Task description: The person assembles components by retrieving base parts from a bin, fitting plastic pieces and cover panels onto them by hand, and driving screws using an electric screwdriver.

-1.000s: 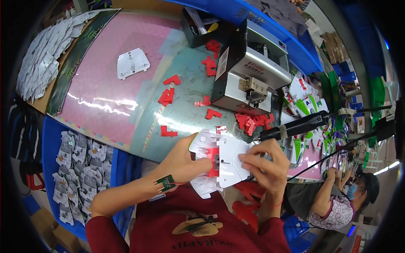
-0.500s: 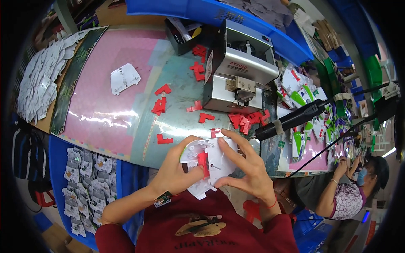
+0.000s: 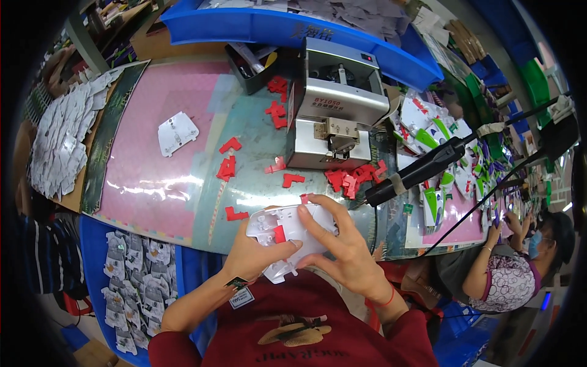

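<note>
Since a moment ago the right hand (image 3: pixel 342 248) has slid more on top of the white plastic part (image 3: pixel 284 229), with its fingers (image 3: pixel 315 223) now spread flat over it, while the left hand (image 3: pixel 254 257) holds the part from below, thumb on the front edge. A small red piece (image 3: pixel 279 234) sits already in the part, so the fitting seems nearly done. The part is above the near edge of the worktop (image 3: pixel 183 183), close to the chest. Loose red clips (image 3: pixel 227 166) lie before the grey machine (image 3: pixel 336 116)
</note>
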### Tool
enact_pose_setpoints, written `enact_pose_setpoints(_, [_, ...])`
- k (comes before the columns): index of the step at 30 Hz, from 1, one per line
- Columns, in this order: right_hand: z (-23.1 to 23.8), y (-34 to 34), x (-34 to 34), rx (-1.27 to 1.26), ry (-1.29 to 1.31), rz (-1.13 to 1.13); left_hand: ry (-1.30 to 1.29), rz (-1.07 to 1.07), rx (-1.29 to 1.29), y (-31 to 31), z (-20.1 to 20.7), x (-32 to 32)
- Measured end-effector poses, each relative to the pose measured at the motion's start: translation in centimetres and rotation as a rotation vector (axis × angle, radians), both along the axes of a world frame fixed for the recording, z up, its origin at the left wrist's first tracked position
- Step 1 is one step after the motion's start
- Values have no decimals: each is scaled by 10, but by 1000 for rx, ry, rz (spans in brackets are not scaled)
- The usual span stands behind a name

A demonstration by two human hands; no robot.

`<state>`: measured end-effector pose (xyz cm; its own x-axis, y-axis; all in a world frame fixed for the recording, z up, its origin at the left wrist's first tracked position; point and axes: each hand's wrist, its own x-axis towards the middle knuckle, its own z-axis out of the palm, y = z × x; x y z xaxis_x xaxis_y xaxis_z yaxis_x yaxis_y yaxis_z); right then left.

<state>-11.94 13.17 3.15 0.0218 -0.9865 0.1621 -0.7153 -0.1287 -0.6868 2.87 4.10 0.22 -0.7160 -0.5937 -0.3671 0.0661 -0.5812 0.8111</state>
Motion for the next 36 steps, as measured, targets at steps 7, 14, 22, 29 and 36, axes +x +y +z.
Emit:
enact_pose_setpoints(7, [-18,11,-22,-129,-66,-121,-79,-109,41,-5,-23,-4])
enact_pose_setpoints(14, [-44,30,-84,-647,-628,-889,-93,-5,164,-3,-26,-10])
enact_pose_setpoints(22, [-64,-16,-81,-498,-1087,-711,0,49,279,4,-28,-15])
enact_pose_setpoints(29, [-39,-29,-83,-402,-1014,-571,74,62,306,-6,-34,-18])
enact_pose_setpoints(36, [18,-79,-67,-590,-738,-186,53,128,251,-15,-33,-29])
